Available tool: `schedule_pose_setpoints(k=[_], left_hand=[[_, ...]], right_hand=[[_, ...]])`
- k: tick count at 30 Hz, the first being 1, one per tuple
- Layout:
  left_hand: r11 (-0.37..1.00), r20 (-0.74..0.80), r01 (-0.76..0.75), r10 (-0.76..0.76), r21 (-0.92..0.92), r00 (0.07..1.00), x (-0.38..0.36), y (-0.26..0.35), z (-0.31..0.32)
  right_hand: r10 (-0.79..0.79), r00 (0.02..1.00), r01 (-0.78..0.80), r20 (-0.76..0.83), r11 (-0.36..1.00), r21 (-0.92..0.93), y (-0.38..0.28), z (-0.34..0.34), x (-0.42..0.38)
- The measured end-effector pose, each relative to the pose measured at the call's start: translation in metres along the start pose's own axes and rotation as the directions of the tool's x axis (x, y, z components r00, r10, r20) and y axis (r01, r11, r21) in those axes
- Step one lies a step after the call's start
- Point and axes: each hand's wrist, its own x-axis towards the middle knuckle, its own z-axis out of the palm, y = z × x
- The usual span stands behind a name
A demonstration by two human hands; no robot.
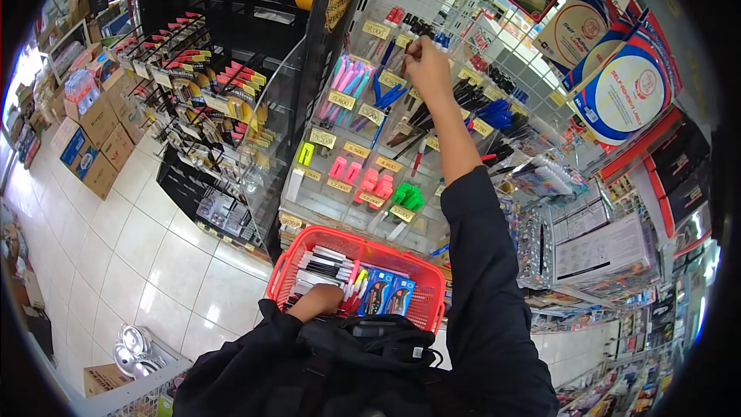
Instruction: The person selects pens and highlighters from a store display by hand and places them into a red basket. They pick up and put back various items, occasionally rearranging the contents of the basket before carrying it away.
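Note:
My right hand (427, 67) reaches up to the pen rack (351, 127), its fingers bent together at the upper compartments. Dark pens stand close to its fingertips; whatever it pinches is hidden. Just left of it and lower are blue pens (388, 93). Low in front of me, my left hand (323, 299) rests inside a red plastic basket (279, 272), curled with its fingers mostly out of sight. Around it lie several black and white pens (328, 264), a yellow-tipped highlighter (361, 276) and blue boxes (388, 293).
Pink highlighters (374, 184), green ones (409, 198) and pastel pens (349, 81) fill other compartments with price tags. A battery display (224, 93) stands left, with cardboard boxes (104, 135) beyond on the tiled floor (166, 251). Packaged goods (633, 93) hang at right.

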Motion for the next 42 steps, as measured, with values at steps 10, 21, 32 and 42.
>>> schedule_pose_setpoints(k=[10,21,32,42], left_hand=[[1.0,-0.005,0.019,-0.019,-0.02,1.0,0.004,-0.003,0.003],[0.998,-0.068,0.033,-0.036,-0.048,0.997,-0.013,0.008,-0.019],[0.293,-0.68,-0.633,-0.088,-0.716,0.728,-0.022,0.008,-0.058],[-0.151,-0.542,-0.554,-0.115,-0.819,0.832,-0.02,0.022,-0.06]], right_hand=[[0.141,0.983,-0.136,-0.116,0.99,0.047,-0.004,0.001,0.001],[-0.176,0.97,0.135,-0.167,0.964,-0.229,-0.001,0.005,-0.016],[0.158,0.788,-0.511,0.595,0.707,0.489,-0.01,-0.06,-0.269],[0.288,0.403,-0.904,0.869,-0.024,0.427,-0.016,-0.042,-0.472]])
